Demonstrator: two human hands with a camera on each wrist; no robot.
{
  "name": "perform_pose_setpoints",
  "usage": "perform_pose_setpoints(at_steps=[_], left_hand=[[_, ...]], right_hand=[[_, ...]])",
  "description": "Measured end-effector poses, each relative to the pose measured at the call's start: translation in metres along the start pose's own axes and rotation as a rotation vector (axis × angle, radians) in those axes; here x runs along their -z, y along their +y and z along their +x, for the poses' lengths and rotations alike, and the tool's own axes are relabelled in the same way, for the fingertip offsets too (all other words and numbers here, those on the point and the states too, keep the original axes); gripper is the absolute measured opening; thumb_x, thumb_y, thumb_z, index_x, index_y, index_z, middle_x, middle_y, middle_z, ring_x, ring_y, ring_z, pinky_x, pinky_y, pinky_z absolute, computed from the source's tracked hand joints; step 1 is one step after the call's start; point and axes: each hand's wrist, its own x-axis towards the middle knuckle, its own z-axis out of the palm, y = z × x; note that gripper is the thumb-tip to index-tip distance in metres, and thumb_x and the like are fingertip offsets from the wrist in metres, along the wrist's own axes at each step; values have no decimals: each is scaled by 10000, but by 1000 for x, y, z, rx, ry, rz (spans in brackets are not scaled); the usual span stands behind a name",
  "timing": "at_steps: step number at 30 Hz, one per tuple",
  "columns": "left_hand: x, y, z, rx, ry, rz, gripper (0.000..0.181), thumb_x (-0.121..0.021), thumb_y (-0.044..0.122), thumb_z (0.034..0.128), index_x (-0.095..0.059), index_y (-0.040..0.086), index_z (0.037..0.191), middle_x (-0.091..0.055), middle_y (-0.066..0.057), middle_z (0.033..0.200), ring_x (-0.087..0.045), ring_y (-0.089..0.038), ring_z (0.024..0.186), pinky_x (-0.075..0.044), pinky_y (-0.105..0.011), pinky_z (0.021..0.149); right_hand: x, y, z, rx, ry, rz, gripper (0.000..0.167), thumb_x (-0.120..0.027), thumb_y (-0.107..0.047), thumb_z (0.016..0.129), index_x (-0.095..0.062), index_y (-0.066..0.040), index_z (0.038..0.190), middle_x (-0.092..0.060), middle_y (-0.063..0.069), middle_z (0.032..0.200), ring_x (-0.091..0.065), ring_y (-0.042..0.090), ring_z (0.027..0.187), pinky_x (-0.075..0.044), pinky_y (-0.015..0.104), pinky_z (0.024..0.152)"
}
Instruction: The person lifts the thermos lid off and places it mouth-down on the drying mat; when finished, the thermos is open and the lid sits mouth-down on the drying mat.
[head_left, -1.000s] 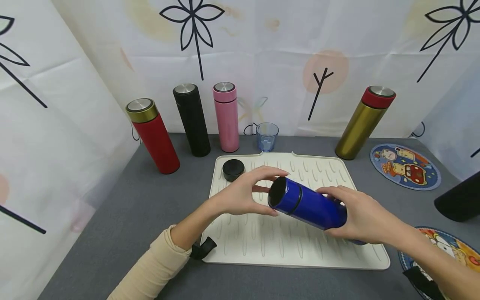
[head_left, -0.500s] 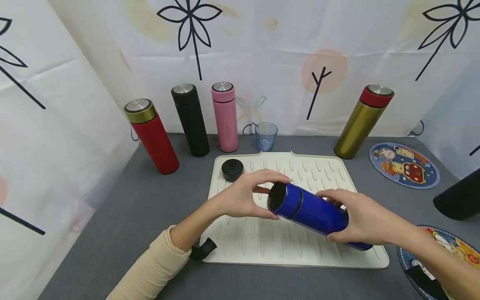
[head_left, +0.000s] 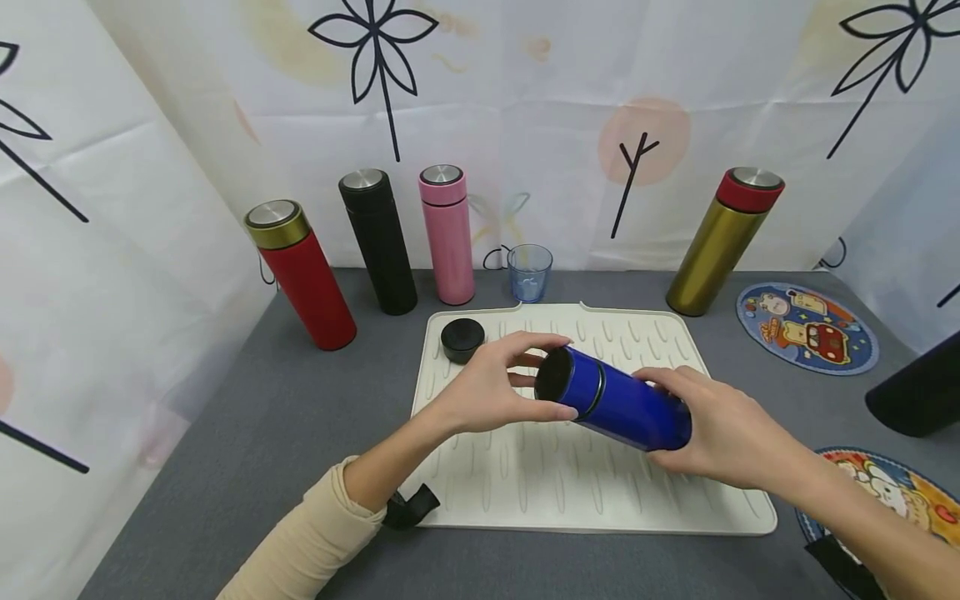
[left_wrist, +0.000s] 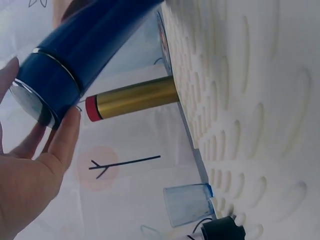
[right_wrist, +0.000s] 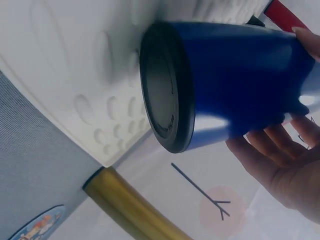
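Note:
A glossy blue thermos bottle is held tilted above the cream ridged drying mat, its capped end toward the left. My left hand grips the cap end, thumb along the near side at the dark seam. In the left wrist view the fingers of that hand touch the cap with its shiny round top. My right hand grips the bottle's body near the base; the right wrist view shows the bottle's dark bottom facing the camera. A black round lid sits on the mat's back left corner.
Behind the mat stand a red bottle, a black bottle, a pink bottle, a blue clear cup and a gold bottle. Round cartoon mats and a dark cylinder lie at the right.
My left thumb has slid right along the bottle to the seam. The bottle has risen slightly and turned, so its base end no longer shows past my right hand in the head view.

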Motion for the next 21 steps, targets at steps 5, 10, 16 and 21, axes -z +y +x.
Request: perform_pose_setpoints(at_steps=[5, 10, 16, 21], left_hand=[[0, 4, 0, 5, -14, -23, 709, -833, 141, 741, -502, 105, 1366, -494, -2, 1320, -532, -178, 1125, -493, -261, 871], [8, -1, 1, -62, -143, -59, 842, -834, 8, 705, -416, 97, 1429, -431, -32, 1378, -512, -170, 1158, -475, -274, 908], [14, -10, 2, -201, -258, -1, 885, -840, -9, 688, -381, 71, 1440, -392, -48, 1420, -437, -156, 1254, -443, -287, 952], [15, -9, 2, -296, -358, 44, 828, -816, -17, 719, -383, 52, 1421, -389, -59, 1435, -364, -144, 1305, -423, -309, 978]], right_hand=[[-1, -1, 0, 4, 51, -3, 817, -906, -308, 597, -522, -99, 1287, -585, 172, 1133, -595, 367, 965, -515, 578, 725], [0, -1, -1, -5, 4, 36, 826, -906, -353, 590, -533, -89, 1278, -603, 147, 1134, -600, 343, 975, -513, 581, 730], [4, 1, -3, 18, -85, 84, 828, -889, -423, 599, -535, -105, 1277, -613, 84, 1116, -597, 296, 982, -525, 553, 727], [7, 3, -4, 26, -165, 136, 831, -864, -477, 617, -522, -127, 1289, -609, 44, 1105, -581, 263, 982, -531, 523, 738]])
